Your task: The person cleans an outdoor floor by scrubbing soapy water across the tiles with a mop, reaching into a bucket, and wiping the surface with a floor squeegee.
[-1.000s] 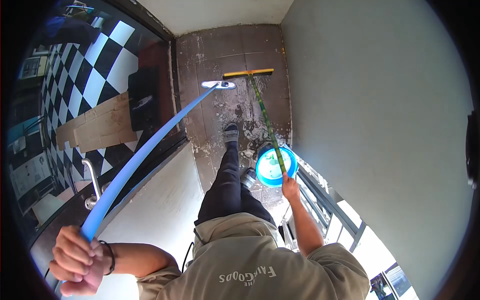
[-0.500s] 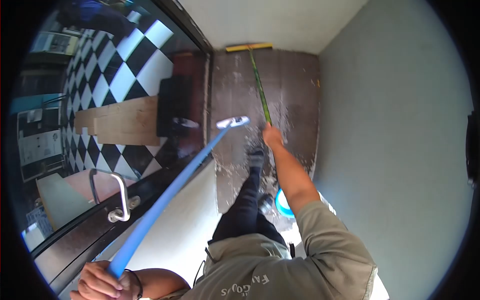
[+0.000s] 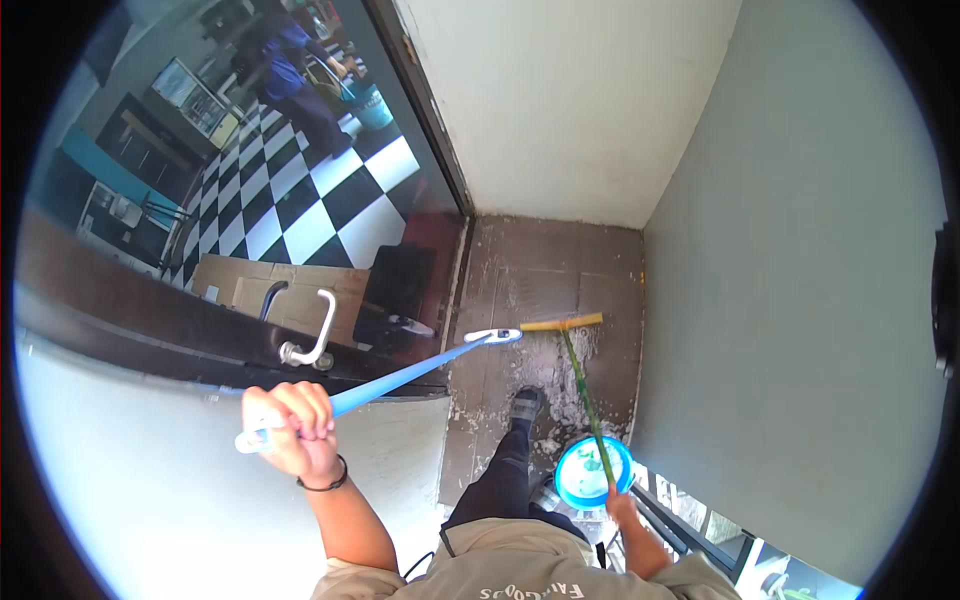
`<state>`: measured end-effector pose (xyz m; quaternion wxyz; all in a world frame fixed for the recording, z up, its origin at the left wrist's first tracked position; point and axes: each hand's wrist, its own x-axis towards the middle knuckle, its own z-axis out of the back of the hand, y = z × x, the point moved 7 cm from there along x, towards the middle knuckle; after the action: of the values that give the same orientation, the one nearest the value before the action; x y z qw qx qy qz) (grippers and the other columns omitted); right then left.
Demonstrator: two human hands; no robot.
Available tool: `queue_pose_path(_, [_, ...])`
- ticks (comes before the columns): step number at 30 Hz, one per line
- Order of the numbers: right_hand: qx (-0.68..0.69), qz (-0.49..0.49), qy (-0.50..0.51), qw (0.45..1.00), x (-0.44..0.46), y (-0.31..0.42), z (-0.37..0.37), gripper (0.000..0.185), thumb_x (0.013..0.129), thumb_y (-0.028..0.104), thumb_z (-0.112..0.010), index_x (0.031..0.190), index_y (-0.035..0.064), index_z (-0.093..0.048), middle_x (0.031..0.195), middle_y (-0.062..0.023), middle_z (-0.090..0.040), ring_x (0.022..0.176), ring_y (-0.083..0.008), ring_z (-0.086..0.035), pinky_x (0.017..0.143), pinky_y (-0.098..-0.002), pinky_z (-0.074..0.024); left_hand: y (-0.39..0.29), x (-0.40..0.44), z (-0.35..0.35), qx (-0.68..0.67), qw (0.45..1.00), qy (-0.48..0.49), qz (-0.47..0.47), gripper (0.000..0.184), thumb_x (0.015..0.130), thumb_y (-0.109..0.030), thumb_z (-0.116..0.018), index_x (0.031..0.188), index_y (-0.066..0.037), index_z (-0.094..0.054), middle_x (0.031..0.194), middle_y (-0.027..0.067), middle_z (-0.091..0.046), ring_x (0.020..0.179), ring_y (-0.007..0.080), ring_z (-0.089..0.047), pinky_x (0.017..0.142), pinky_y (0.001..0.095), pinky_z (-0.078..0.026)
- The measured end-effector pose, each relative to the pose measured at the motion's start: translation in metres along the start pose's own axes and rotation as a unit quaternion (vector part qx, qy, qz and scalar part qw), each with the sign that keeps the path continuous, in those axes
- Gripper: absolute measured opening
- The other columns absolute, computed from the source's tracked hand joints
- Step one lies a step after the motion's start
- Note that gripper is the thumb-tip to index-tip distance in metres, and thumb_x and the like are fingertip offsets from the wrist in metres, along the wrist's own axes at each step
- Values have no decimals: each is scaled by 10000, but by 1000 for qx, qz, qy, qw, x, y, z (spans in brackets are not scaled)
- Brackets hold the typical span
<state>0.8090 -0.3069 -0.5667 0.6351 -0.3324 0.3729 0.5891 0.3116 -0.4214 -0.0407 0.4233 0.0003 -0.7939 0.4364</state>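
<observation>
My left hand (image 3: 290, 428) is wrapped round the upper end of a long blue pole (image 3: 400, 378). The pole's white oval head (image 3: 493, 337) is over the brown floor tiles. My right hand (image 3: 622, 507), slightly blurred, grips a green patterned stick (image 3: 584, 395) near its upper end. On the far end of that stick is a yellow squeegee head (image 3: 562, 323), just right of the white head. A blue bucket (image 3: 564, 476) with whitish, foamy contents stands beneath the green stick, near my right hand.
Left is a glass door with a metal handle (image 3: 326, 330); behind it are cardboard (image 3: 235, 285), a checkered floor and a person in blue (image 3: 290, 75). A grey wall (image 3: 790, 280) rises on the right. My foot (image 3: 527, 404) is on the wet floor.
The squeegee head went out to the far wall and has come back toward me. My right hand has drawn back beside the bucket. My left hand is higher in view, and the view has shifted.
</observation>
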Motion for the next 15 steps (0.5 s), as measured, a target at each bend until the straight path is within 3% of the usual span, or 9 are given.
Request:
queue_pose_path(1, [-17, 58, -40, 997, -3, -32, -25, 745, 944, 541, -183, 1042, -66, -604, 1047, -296, -604, 1076, -422, -553, 925, -496, -422, -10, -11, 1, 11, 1000, 5, 2, 291, 935, -195, -530, 745, -93, -335, 515, 18, -383, 398, 90, -338, 375, 222, -305])
queue_pose_path(4, [-12, 85, -65, 994, -23, -88, -48, 712, 945, 519, -246, 958, -86, -621, 968, -337, -599, 1030, -443, -564, 893, -494, -438, -25, -37, 7, 66, 998, -16, -1, 287, 955, -181, -472, 735, -90, -312, 504, 17, -357, 394, 86, -319, 374, 231, -292])
queue_pose_path(7, [-4, 84, -112, 990, -49, -80, -15, 692, 930, 517, -319, 870, -92, -642, 913, -354, -599, 984, -445, -585, 865, -481, -455, -30, -53, 22, 83, 995, -49, 3, 277, 955, -157, -462, 734, -90, -309, 494, 18, -356, 391, 83, -317, 381, 232, -290])
queue_pose_path(9, [15, 37, -122, 992, -63, -69, 10, 712, 913, 551, -333, 911, -88, -647, 960, -340, -603, 1011, -448, -572, 883, -476, -447, -34, -58, 29, 79, 996, -48, 5, 268, 955, -138, -452, 733, -89, -309, 491, 22, -364, 388, 83, -311, 379, 232, -293])
queue_pose_path(12, [23, 30, -100, 994, -100, -25, 42, 719, 919, 553, -312, 970, -83, -644, 1025, -333, -592, 1056, -442, -552, 925, -474, -422, -33, -51, 39, 81, 995, -52, 2, 257, 949, -150, -465, 745, -87, -322, 491, 22, -366, 383, 85, -313, 373, 229, -295])
queue_pose_path(15, [16, 62, -160, 985, -70, 10, 47, 694, 931, 538, -295, 967, -58, -650, 1007, -320, -604, 1027, -446, -567, 911, -482, -429, -28, -38, 60, 40, 995, -86, 0, 233, 916, -116, -505, 741, -73, -358, 491, 38, -396, 382, 94, -333, 375, 243, -313])
